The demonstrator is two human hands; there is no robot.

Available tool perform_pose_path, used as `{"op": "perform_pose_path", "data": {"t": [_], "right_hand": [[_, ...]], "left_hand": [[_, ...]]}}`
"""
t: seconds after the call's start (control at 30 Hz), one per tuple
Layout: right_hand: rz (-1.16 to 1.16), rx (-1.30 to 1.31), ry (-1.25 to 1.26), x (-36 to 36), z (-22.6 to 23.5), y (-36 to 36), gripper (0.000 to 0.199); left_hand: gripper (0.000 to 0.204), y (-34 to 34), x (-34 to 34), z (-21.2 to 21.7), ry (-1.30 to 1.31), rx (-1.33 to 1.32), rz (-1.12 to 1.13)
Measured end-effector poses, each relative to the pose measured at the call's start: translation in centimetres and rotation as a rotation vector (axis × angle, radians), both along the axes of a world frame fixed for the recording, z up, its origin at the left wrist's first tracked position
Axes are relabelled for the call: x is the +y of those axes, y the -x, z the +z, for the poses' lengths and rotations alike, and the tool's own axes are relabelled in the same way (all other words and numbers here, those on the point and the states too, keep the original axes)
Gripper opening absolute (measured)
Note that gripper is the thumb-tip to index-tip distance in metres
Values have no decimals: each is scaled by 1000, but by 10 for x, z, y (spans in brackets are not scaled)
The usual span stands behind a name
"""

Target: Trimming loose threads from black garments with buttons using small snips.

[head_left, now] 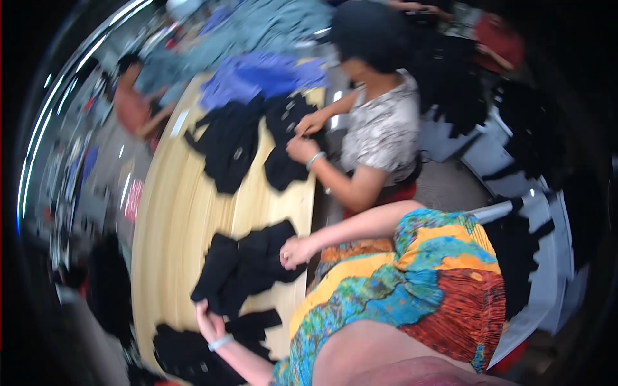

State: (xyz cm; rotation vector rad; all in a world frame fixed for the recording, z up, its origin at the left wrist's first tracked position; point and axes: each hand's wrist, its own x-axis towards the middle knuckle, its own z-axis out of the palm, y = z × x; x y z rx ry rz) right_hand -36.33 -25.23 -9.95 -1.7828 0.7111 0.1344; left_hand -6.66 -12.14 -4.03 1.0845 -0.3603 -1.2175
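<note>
On the pale table (170,225), the black garment (235,267) seems mid-arranging: left hand (211,325) half-curled at its seven o'clock edge, grip unclear; right hand (297,252) pinching three o'clock; smoothing would likely call for even tension

A long table (164,199) with a pale wood-grain top runs up the middle, its left edge bowed by the lens; to its left lies a grey floor (108,170), with patches of shine. Bright strip lights (91,53) slant across the upper left; pale grey furniture (539,320) stands at the right, its kind unclear; the far left is blurred clutter (56,212).
</note>
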Motion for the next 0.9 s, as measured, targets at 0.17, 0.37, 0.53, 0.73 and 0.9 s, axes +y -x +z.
{"op": "perform_pose_path", "data": {"t": [0.17,0.37,0.53,0.73,0.9], "right_hand": [[-243,-161,-120,-15,41,-27,19],[-265,-374,-124,0,97,-52,23],[-229,-427,-95,3,105,-71,22],[-195,-540,163,12,114,-91,35],[-49,-736,486,18,76,-107,76]], "left_hand": [[64,42,-12,76,149,-205,-65],[71,46,17,74,293,-81,-164],[72,49,18,68,247,-13,-184],[61,41,11,54,324,251,-103],[14,36,-21,37,214,594,239]]}}
